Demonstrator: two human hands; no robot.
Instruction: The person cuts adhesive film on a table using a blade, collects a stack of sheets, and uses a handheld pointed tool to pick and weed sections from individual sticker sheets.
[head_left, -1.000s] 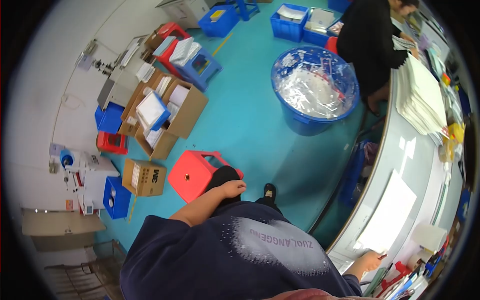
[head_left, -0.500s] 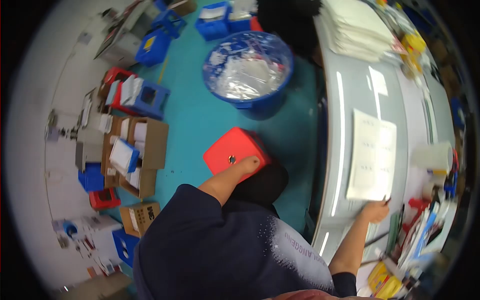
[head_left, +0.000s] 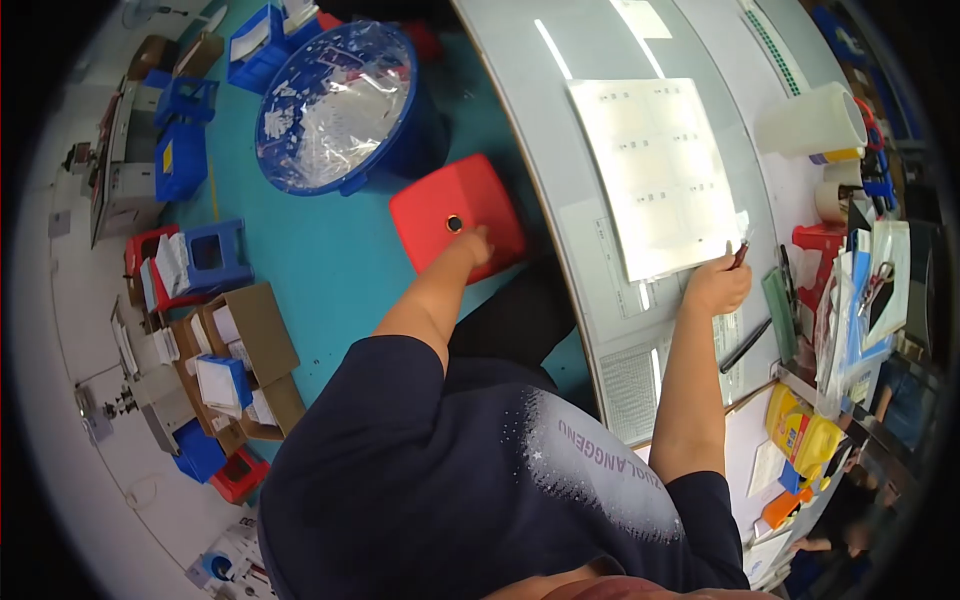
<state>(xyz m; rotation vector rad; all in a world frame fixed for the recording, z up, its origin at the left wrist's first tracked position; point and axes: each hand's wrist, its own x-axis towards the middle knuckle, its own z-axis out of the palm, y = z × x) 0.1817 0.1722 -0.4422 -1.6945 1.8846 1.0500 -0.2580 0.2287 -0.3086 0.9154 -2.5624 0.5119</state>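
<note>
My left hand [head_left: 474,248] is on the seat of a red plastic stool [head_left: 425,205] near its edge, its fingers closed and partly hidden. The stool has a round hole in its top. My right hand [head_left: 718,287] is closed around a slim dark-red handled tool [head_left: 740,256], its kind unclear, at the near right corner of a cream paper sheet [head_left: 655,165]. Small printed marks run in rows over the sheet. It lies on the glass-topped table [head_left: 545,110].
A blue bin [head_left: 400,140] lined with clear plastic holds scraps beyond the stool. On the table's right side are a white cup-like container [head_left: 815,122], a black pen-like item [head_left: 745,347] and a yellow bottle [head_left: 800,425]. Cardboard boxes [head_left: 255,335] stand on the left floor.
My view has turned and come nearer the table. The red stool, with my left hand on it, is now closer to the table edge. My right hand stays at the sheet's corner.
</note>
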